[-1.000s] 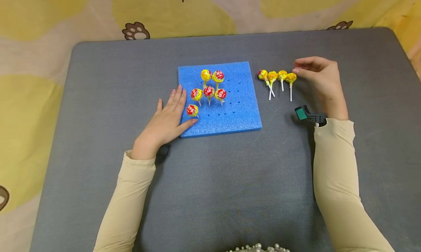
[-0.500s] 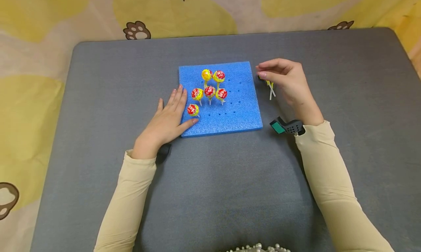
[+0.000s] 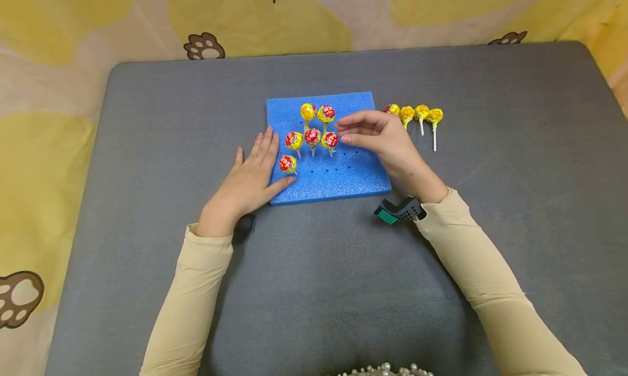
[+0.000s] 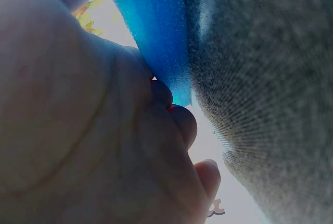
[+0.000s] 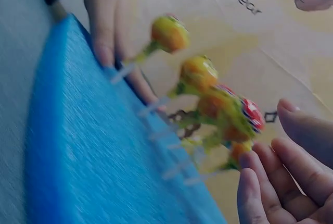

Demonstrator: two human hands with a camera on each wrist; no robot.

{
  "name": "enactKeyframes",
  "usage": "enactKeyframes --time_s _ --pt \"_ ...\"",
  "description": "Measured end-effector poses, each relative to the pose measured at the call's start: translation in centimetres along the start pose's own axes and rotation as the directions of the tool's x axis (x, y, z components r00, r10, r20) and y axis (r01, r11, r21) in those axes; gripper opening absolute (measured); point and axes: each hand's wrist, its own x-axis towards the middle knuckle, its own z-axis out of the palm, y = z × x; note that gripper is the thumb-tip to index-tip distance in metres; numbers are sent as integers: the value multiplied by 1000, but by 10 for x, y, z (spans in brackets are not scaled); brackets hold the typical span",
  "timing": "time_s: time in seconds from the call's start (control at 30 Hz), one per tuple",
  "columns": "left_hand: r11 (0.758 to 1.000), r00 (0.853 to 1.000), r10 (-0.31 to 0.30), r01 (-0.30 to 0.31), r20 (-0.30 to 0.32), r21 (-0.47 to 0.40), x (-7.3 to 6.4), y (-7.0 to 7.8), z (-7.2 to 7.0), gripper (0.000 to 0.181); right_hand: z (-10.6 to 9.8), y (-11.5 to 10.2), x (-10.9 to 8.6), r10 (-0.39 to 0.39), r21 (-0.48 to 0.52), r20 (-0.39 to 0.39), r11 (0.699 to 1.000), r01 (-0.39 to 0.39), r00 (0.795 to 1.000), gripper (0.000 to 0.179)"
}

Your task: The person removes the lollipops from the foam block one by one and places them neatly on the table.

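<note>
A blue foam board with rows of small holes lies on the table, and several lollipops in yellow and red wrappers stand in it by their sticks. My left hand rests along the board's left edge, fingers straight and thumb over the front left corner. Over the right half of the board is my right hand, its fingertips close beside a standing lollipop. In the right wrist view a gap shows between thumb and fingers, with nothing held there. The left wrist view shows the palm against the board's side.
Several loose lollipops lie in a row right of the board, the leftmost partly hidden by my right hand. The grey table ends at the back against a patterned yellow and cream cloth.
My right hand has moved left from the loose lollipops, passing over them, to the standing ones on the board. The left hand and the lollipops have stayed in place.
</note>
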Motion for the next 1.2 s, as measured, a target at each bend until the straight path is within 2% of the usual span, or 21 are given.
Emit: enactKeyframes --time_s 0.27,0.5,0.87,1.2 --pt "1000 1000 2 -2 0 1 0 0 1 90 14 11 -2 0 15 7 1000 -1 1000 29" --pt "1000 1000 5 -5 -1 5 0 0 1 90 21 14 -3 -3 -44 -21 999 2 1000 31" --pt "1000 1000 4 -4 -2 -1 0 1 1 90 18 10 -4 -29 -45 -83 999 25 996 23" --pt "1000 1000 11 -11 -5 -1 -1 0 1 88 13 7 -1 -37 12 -119 999 39 992 22"
